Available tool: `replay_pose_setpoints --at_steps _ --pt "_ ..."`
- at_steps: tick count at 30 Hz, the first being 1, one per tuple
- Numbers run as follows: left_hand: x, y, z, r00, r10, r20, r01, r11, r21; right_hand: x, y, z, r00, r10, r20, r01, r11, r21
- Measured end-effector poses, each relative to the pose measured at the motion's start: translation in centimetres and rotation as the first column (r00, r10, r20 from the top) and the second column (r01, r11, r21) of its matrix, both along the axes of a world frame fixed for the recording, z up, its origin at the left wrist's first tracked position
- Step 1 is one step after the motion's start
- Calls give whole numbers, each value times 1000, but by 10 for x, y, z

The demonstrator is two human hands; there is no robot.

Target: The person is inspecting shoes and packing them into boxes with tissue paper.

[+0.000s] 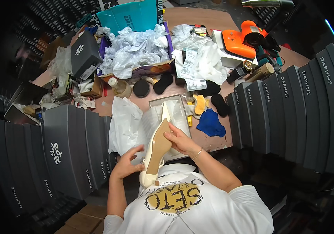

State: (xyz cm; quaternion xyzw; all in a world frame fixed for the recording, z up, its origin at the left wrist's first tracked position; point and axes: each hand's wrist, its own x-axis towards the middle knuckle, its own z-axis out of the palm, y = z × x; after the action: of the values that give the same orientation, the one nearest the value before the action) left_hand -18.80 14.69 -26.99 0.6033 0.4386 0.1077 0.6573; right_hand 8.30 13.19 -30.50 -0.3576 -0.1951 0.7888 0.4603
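Observation:
A cream pointed-toe shoe [157, 150] is held in front of my chest, its tan sole turned up and its toe pointing away from me. My right hand [180, 139] grips it near the toe, thumb on the sole. Beside the heel end, my left hand [128, 163] has its fingers apart; its thumb is close to the ornament on the shoe's side, and I cannot tell if they touch. Beyond the held shoe, a second cream shoe [166, 110] lies on white tissue in an open grey shoebox [180, 102]. White wrapping paper [124, 124] lies left of the box.
Grey shoeboxes stand in rows at the left [65, 148] and right [286, 113]. Behind are a bin of crumpled tissue [135, 50], a bottle [119, 86], a round black tin [141, 89], a yellow sponge [201, 104], a blue cloth [210, 123] and an orange device [238, 43].

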Motion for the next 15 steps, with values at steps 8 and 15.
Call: replay_pose_setpoints --at_steps 8,15 --pt "83 22 -29 730 440 523 85 701 -708 48 41 5 597 201 777 -478 867 142" --pt "94 21 -18 735 476 484 -95 778 -621 140 68 -106 -336 -214 917 -135 975 178"
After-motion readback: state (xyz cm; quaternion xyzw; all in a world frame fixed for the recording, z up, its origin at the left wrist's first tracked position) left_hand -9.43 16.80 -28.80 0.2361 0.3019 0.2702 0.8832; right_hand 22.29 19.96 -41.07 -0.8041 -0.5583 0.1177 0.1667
